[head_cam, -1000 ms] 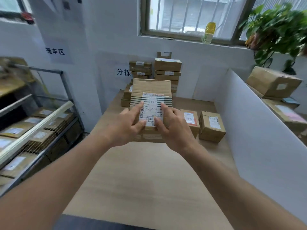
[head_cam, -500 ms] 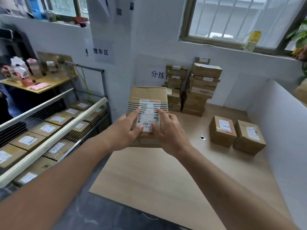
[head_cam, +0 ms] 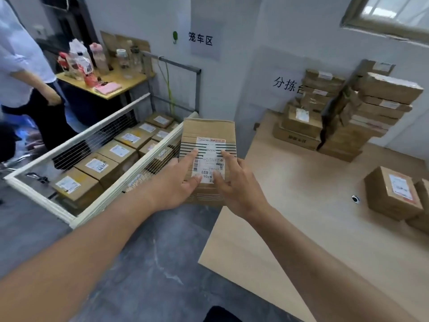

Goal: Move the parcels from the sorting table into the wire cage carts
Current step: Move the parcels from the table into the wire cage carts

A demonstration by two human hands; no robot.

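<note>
A person carries a striped cardboard parcel in both hands, the left hand and right hand each with fingers laid across the label on top and the grip closed around its sides. The parcel hangs in the air between the edge of the counter and the near rail of the wire cage cart, where labelled boxes already lie in rows. The transfer appears midway; the next move likely calls for lifting the parcel over the rail and lowering it onto a free spot.
</note>
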